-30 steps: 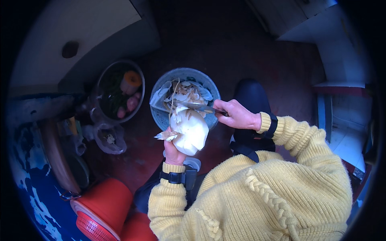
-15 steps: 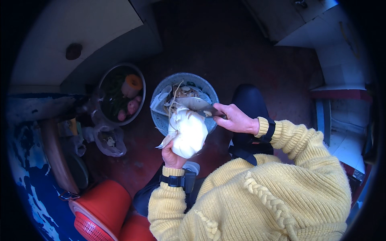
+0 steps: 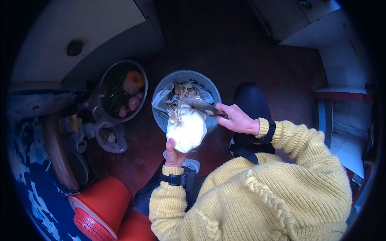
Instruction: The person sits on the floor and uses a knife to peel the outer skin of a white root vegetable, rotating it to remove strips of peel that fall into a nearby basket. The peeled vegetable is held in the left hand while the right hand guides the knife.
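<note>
My left hand (image 3: 174, 154) grips a large, round white root vegetable (image 3: 187, 132) from below, thumb on its near left side. Most of its visible skin is off, leaving a pale, smooth surface. In my right hand (image 3: 240, 119) is a kitchen knife (image 3: 198, 104), its broad blade pointing left against the vegetable's far edge. A brownish strip of peel (image 3: 175, 115) hangs there beside the blade. Both hands are over the near side of a blue-grey bucket (image 3: 160, 119), which holds dry peelings (image 3: 188, 88) and pale plastic. The fingers under the vegetable are hidden.
Left of the bucket stands a round basin (image 3: 145, 82) with greens, pinkish tubers and a cut orange-fleshed vegetable. A clear plastic bag (image 3: 118, 146) lies nearer. Red plastic tubs (image 3: 108, 201) are at lower left, cabinets (image 3: 100, 32) at upper left. My dark-clad knee (image 3: 253, 100) is right of the bucket.
The vegetable has turned in my left hand. The peel flap by my left thumb no longer shows there, and a strip now hangs near the blade. The knife has shifted slightly.
</note>
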Motion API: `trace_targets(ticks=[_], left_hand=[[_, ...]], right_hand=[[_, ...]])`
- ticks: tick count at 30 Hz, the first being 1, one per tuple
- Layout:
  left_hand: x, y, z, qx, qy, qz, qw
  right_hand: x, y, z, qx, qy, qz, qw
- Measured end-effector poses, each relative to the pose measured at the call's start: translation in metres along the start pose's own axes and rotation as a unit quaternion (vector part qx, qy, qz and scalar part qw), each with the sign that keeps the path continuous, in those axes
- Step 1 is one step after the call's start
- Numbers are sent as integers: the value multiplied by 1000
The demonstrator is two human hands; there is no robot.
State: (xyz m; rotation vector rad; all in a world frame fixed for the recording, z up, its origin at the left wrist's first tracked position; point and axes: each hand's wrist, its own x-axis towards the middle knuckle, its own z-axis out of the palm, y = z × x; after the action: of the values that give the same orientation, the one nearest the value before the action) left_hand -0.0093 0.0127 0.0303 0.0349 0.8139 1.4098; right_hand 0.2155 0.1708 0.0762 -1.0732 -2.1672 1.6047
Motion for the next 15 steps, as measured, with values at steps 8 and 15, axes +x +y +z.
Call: trace_targets(ticks=[8,15], left_hand=[[4,5,10,-57,18,1,998],[0,1,3,-24,59,25,998]], right_hand=[[-2,11,-2,10,56,-13,998],[-6,-25,-9,-175,49,-279,943]])
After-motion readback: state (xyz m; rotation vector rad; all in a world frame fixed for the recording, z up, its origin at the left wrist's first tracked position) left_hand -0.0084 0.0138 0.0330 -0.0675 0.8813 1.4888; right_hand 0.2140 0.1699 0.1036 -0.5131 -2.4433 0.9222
